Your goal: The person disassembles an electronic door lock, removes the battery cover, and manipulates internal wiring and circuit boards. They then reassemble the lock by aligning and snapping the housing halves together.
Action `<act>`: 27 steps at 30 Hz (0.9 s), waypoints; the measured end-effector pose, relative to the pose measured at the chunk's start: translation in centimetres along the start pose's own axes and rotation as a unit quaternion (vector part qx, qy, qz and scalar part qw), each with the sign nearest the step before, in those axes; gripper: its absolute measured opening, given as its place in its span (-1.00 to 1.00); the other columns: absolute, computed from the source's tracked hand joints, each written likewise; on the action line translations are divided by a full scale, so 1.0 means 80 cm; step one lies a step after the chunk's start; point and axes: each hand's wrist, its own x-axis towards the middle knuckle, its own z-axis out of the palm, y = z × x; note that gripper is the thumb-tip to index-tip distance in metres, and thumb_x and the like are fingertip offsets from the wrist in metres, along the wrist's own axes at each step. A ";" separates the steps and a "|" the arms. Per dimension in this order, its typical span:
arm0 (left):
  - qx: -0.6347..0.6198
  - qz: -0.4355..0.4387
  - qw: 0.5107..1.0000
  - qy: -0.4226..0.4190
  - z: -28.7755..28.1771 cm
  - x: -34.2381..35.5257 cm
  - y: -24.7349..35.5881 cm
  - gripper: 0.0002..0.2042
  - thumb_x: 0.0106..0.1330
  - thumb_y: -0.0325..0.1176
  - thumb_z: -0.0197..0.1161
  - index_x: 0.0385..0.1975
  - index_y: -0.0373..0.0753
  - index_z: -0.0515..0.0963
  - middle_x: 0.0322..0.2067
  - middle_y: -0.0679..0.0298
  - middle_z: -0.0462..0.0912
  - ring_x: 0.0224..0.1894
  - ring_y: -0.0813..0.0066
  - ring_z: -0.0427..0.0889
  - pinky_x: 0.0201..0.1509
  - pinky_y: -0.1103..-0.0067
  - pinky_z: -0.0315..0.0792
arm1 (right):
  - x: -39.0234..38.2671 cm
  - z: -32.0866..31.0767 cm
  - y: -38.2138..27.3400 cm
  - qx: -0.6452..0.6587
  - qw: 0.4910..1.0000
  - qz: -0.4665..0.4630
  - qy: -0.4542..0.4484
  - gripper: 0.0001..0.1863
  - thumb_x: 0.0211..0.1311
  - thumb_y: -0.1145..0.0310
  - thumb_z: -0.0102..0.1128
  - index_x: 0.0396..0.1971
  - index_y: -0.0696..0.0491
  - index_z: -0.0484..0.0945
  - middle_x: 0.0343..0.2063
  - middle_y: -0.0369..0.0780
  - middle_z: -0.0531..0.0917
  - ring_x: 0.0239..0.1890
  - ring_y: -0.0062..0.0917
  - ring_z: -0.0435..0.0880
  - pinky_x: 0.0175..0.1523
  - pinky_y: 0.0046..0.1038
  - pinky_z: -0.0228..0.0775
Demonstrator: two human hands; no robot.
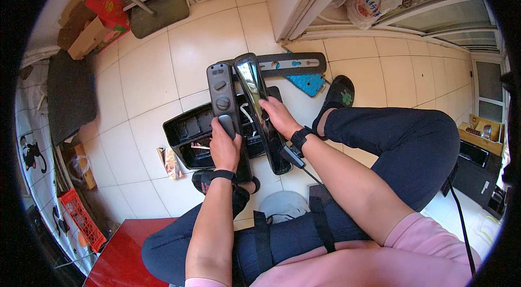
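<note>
1. Left hand (224, 148) grasps the grey panel (222, 93) with knobs, thumb by a dark oval piece (227, 123). Right hand (279, 117) grasps the glossy black panel (252, 82) along its edge, thumb on the face.
2. Location: both panels sit side by side over the open black tray (191, 124), knob side up. Contact with the tray — can't tell.
3. Done, my read: parts are apart and the tray is open, so its compartments show. Both panels are picked up.
4. Left, my read: neither panel is seated or set down. The slotted bar (286, 64) and blue plate (310, 85) lie beyond the panels, held by neither hand; the bar overlaps the plate.
5. Surface: beige tiled floor (142, 80). A shiny wrapper (169, 163) lies just beside the tray; a pale round container (282, 203) is near the knees.
6. Room: dark mat (73, 97) on the left, red crate (81, 219) lower left, cardboard box (88, 37) upper left — plastic bag (374, 0) on shelving upper right.
</note>
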 end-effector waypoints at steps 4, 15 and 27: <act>-0.015 0.003 1.000 -0.001 0.002 0.002 0.007 -0.33 0.21 -0.30 0.40 0.22 -0.39 0.16 -0.19 -0.33 0.64 -0.17 -0.33 0.66 -0.05 0.09 0.55 | -0.017 0.007 -0.014 -0.044 0.997 0.021 0.066 -0.49 0.45 0.03 0.03 -0.01 0.25 0.50 -0.24 0.01 0.67 -0.09 -0.20 0.64 0.06 -0.24 0.39; 0.041 0.012 0.998 -0.055 -0.027 0.022 0.008 -0.30 0.17 -0.15 0.47 0.14 -0.40 0.23 -0.24 -0.29 0.67 -0.17 -0.23 0.70 -0.07 0.18 0.58 | -0.152 0.097 -0.026 -0.359 0.924 0.104 -0.082 -0.57 0.24 0.21 0.25 -0.04 0.18 0.42 0.01 0.05 0.58 -0.03 -0.01 0.66 -0.03 -0.07 0.53; 0.019 0.048 0.997 -0.052 -0.017 0.017 0.002 -0.33 0.15 -0.27 0.47 0.09 -0.47 0.19 -0.30 -0.28 0.67 -0.22 -0.25 0.69 -0.14 0.15 0.59 | -0.139 0.158 0.027 -0.394 0.906 0.082 0.129 0.12 -0.11 0.20 0.60 0.38 0.29 0.06 0.05 0.02 0.43 0.12 -0.09 0.52 0.09 -0.23 0.52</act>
